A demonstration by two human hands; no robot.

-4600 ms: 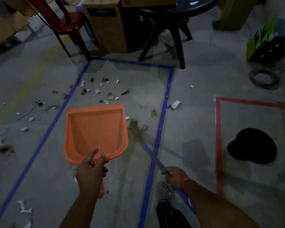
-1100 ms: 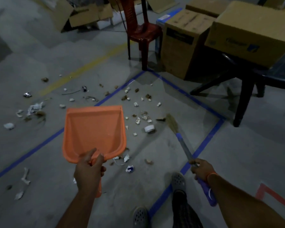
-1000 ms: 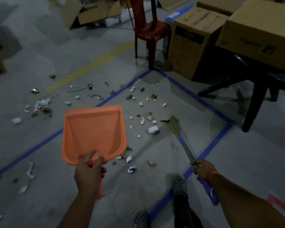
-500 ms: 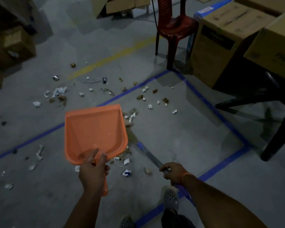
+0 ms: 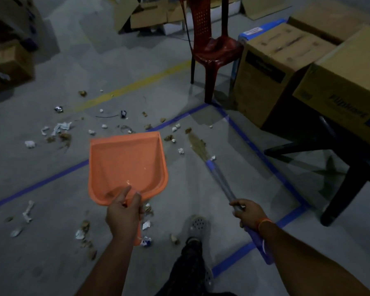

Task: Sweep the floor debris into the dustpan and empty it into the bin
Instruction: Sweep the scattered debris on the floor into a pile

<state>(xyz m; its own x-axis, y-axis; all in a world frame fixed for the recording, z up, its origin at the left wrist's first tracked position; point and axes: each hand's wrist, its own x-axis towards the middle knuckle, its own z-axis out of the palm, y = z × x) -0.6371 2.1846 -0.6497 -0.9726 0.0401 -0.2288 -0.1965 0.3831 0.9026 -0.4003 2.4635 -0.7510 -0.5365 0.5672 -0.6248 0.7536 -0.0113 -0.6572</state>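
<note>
Dustpan (image 5: 127, 167) clenched in left grip (image 5: 124, 216) — broom (image 5: 220, 182) in right grip (image 5: 247, 212), debris (image 5: 181, 151) between.

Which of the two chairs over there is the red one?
The red chair stands at the blue tape's far corner, left of the cardboard boxes. The dark chair on the right carries a box.

red chair (image 5: 214, 45) beside cardboard boxes (image 5: 271, 67); blue tape (image 5: 263, 154) on floor.
</note>
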